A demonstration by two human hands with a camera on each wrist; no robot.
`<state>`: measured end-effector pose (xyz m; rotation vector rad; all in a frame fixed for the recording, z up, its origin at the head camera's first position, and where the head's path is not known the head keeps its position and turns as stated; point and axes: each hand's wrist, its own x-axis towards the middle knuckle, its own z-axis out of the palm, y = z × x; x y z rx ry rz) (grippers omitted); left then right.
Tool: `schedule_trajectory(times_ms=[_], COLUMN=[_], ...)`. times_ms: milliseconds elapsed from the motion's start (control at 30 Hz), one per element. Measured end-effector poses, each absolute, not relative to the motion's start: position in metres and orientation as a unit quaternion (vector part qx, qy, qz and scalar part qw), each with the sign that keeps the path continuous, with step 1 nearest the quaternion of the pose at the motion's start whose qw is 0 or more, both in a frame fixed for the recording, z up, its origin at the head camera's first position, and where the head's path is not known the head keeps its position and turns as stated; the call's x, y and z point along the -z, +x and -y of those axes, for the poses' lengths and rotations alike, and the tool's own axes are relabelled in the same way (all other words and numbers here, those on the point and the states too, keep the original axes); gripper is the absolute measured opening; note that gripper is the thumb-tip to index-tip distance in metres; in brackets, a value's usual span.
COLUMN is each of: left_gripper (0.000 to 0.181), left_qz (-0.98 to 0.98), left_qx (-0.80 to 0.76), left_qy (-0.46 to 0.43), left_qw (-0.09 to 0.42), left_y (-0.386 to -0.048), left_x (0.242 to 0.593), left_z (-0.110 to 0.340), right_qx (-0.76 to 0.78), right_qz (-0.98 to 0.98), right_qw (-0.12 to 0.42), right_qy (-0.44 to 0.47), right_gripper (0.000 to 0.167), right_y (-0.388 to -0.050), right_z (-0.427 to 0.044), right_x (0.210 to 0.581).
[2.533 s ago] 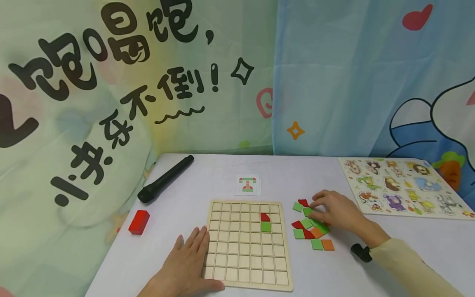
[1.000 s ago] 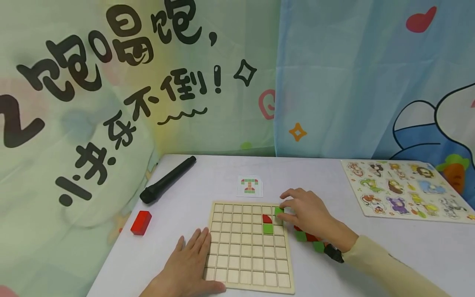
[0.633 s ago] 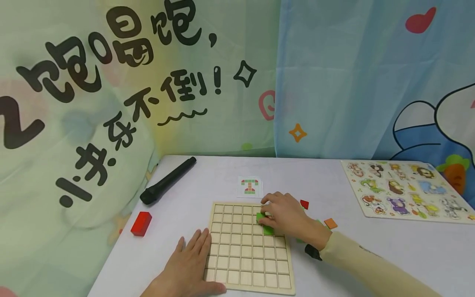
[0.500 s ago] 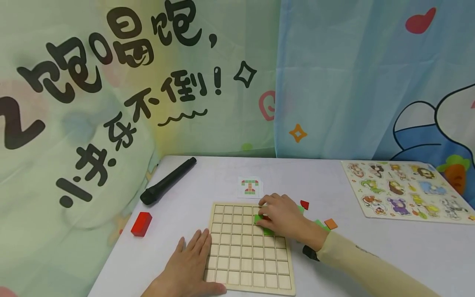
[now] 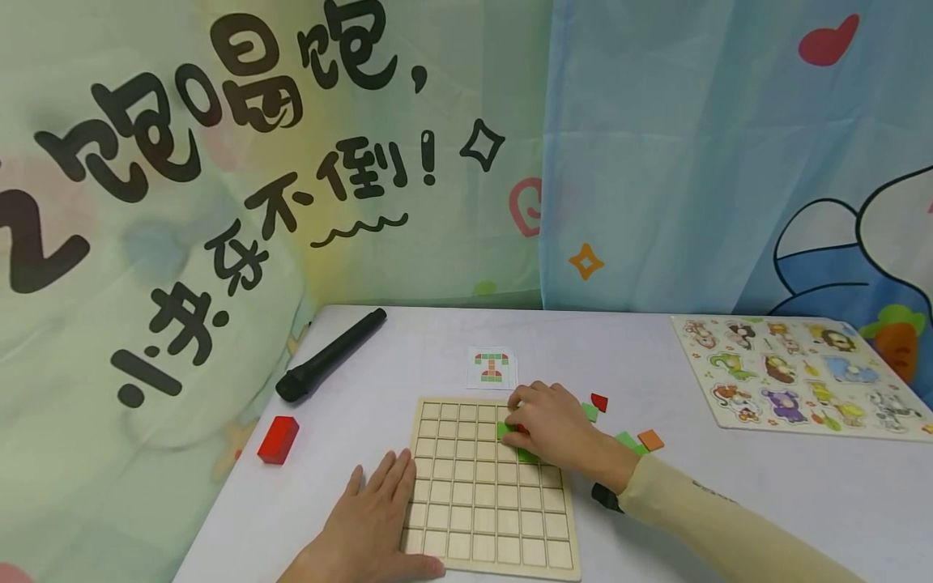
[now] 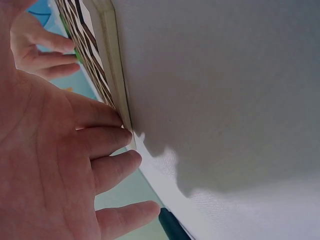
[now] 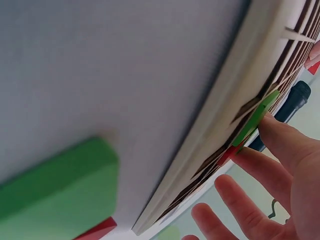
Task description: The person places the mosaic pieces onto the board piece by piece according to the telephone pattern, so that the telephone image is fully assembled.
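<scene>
In the head view the wooden grid board (image 5: 474, 494) lies flat on the table. My left hand (image 5: 364, 518) rests along its left edge with fingers straight; in the left wrist view, fingertips (image 6: 125, 136) touch the board's side. Over the upper right cells my right hand (image 5: 554, 425) pinches a green square tile (image 5: 504, 431) between thumb and fingers, at a cell left of the red quarter-round tile. Another green tile (image 5: 527, 456) sits in the cell below the red one. The right wrist view shows the red tile (image 7: 227, 155) partly, beside the fingers.
Loose tiles lie right of the board, partly hidden by my right arm, among them an orange tile (image 5: 651, 440) and a red tile (image 5: 599, 402). A pattern card (image 5: 492, 368), black microphone (image 5: 331, 356), red block (image 5: 278, 440) and animal puzzle board (image 5: 794, 372) surround the board.
My right hand has gone from the loose tiles leftward to the board, bringing a green tile to the cell beside the red one. The left hand has stayed at the board's edge.
</scene>
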<state>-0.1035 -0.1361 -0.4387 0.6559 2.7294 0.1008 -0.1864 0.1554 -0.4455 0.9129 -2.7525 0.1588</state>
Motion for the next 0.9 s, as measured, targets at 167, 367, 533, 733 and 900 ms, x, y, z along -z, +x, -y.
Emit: schedule_trajectory(times_ms=[167,367,533,733,900], left_gripper=[0.127,0.126,0.127,0.126,0.126], left_qz=[-0.958,-0.957,-0.957,-0.957,-0.957], left_qx=[-0.035,-0.040,-0.039,-0.040,-0.044], left_qy=[0.227,0.227,0.223,0.225,0.225], left_qw=[0.169,0.175,0.183,0.179,0.177], left_y=[-0.104,-0.104,-0.105,-0.105,-0.105], left_x=[0.439,0.439,0.439,0.439,0.439], left_z=[0.135,0.134,0.134,0.136,0.137], right_qx=[-0.055,-0.059,-0.080,-0.073,-0.070], right_qz=[0.943,0.948,0.954,0.961,0.964], right_qw=[0.112,0.106,0.104,0.114,0.129], right_qy=[0.310,0.293,0.269,0.241,0.222], right_gripper=[0.018,0.023,0.022,0.025,0.023], right_y=[-0.186,-0.184,-0.184,-0.185,-0.188], right_z=[-0.155,-0.159,-0.167,-0.186,-0.210], right_x=[0.444,0.445,0.445,0.437,0.430])
